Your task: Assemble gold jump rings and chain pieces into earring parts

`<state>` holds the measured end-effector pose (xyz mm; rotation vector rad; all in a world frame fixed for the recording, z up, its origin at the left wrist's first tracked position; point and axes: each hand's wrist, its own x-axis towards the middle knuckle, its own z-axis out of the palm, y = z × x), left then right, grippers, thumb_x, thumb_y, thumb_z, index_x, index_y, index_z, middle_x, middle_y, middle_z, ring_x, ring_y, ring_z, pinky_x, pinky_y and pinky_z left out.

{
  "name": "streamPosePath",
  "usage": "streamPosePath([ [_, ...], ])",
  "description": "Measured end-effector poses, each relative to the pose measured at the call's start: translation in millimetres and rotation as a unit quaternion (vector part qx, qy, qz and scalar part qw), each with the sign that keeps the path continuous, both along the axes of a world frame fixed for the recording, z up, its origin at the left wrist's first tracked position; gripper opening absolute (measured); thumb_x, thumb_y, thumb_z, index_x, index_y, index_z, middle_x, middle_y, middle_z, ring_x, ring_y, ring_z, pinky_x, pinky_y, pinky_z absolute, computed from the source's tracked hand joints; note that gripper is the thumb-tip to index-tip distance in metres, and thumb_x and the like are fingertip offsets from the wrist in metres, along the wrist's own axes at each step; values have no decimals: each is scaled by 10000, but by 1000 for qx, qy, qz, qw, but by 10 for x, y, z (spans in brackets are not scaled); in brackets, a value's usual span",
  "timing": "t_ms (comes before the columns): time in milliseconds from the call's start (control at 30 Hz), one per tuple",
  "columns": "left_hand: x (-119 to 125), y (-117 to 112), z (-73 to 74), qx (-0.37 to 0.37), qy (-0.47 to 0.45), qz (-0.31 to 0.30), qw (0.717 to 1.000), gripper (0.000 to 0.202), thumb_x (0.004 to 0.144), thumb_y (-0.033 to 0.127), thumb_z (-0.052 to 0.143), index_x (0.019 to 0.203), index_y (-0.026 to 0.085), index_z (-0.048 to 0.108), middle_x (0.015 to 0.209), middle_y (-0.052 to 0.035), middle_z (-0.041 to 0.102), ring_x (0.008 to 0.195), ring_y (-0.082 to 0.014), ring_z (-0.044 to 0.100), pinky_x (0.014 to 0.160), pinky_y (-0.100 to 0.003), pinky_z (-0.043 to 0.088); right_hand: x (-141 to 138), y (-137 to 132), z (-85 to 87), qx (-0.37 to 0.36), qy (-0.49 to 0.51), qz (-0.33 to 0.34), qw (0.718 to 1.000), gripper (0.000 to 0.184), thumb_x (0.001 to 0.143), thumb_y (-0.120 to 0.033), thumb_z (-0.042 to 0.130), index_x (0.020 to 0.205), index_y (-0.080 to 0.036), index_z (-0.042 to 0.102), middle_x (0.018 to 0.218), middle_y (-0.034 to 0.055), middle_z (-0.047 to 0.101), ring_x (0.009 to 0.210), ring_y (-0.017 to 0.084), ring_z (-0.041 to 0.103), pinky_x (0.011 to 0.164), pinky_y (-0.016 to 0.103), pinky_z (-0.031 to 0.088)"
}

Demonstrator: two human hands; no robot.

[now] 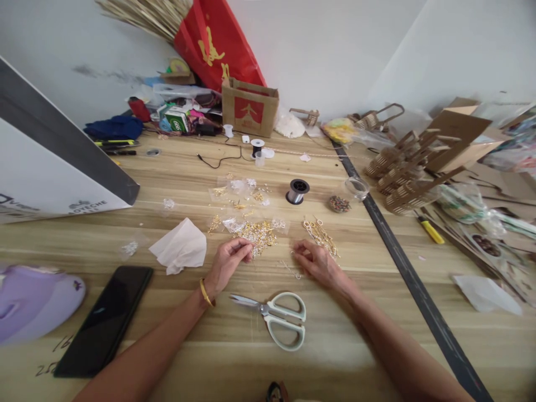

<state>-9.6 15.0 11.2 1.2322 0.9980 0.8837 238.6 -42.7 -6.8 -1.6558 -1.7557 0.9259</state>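
Note:
My left hand (230, 258), with a gold bracelet (207, 293) on the wrist, is closed in a pinch at the lower left edge of a pile of gold and silver beads (260, 235). Whatever its fingertips hold is too small to name. Across a short gap, my right hand (315, 259) has its fingers curled together beside a thin beaded strand (290, 270) lying on the wood; what they grip is unclear. Just beyond the right hand lies a bundle of finished-looking gold strands (321, 234). Scissors (268, 312) with pale handles rest between my forearms, blades pointing left.
A wire spool (297, 191), a jar of coloured beads (340, 204) and small bead bags (234, 192) stand farther back. To the left are a paper tissue (180, 248) and a phone (104, 321). Woven baskets (404, 178) and a yellow-handled cutter (431, 230) occupy the right.

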Motion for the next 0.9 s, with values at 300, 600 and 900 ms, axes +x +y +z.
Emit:
streamPosePath([
  [300,1,-11,19,3,2,-6,1000,186,723,318,645,756,135,648,586,10,589,569,-116,531,590,-242,453,-65,36,88,56,-133,62,988,70,869,-152,452,877,-179,516,830,43,589,725,152,540,661,261,400],
  [600,-5,-5,-3,1,1,-7,1000,193,729,320,647,774,133,652,590,10,596,575,-115,535,598,-242,457,-15,51,101,24,-50,51,997,98,852,-210,475,769,-181,518,644,-24,517,562,110,462,542,221,340],
  [900,-6,-5,-4,-1,-3,-7,1000,191,732,313,643,779,129,651,599,5,598,583,-117,538,600,-239,458,-51,212,202,17,-62,57,996,110,812,-216,526,741,-160,588,627,-18,557,552,101,471,523,207,333],
])
